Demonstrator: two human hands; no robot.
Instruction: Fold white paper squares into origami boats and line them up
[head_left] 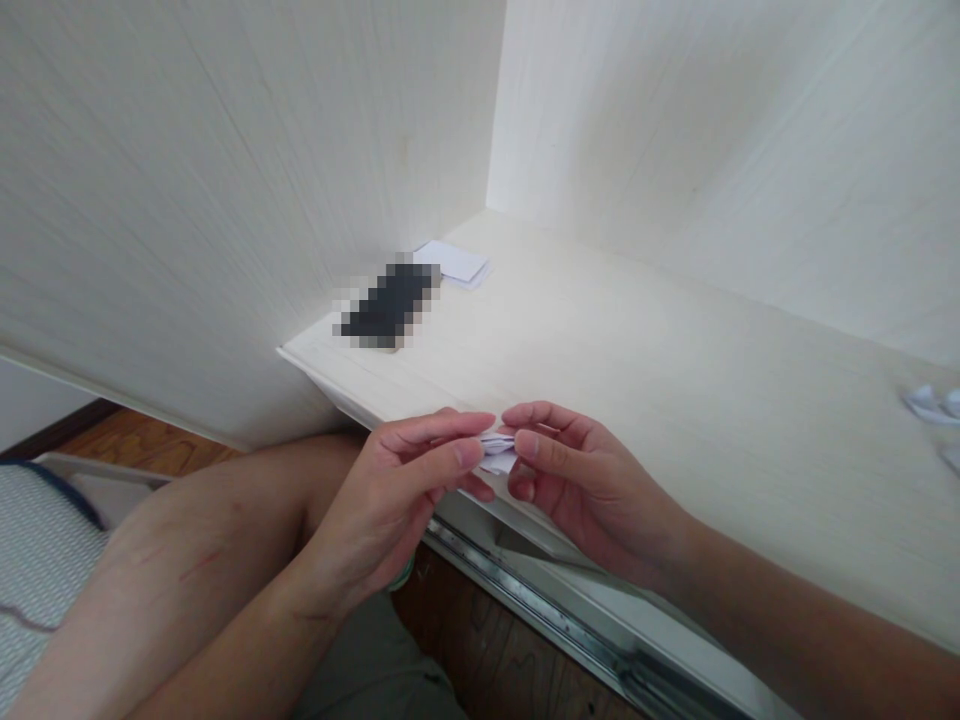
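A small folded piece of white paper (498, 452) is pinched between both my hands, just in front of the near edge of a pale wooden desk (637, 370). My left hand (405, 490) grips it from the left with thumb and fingers pressed together. My right hand (577, 475) pinches its right side the same way. Most of the paper is hidden by my fingertips.
A dark blurred flat object (390, 306) and a small stack of white paper sheets (454, 262) lie at the desk's far left, near the wall. Small folded white paper pieces (934, 405) sit at the right edge. A metal drawer rail (540, 600) runs beneath the desk; my bare knee (225, 530) is below left.
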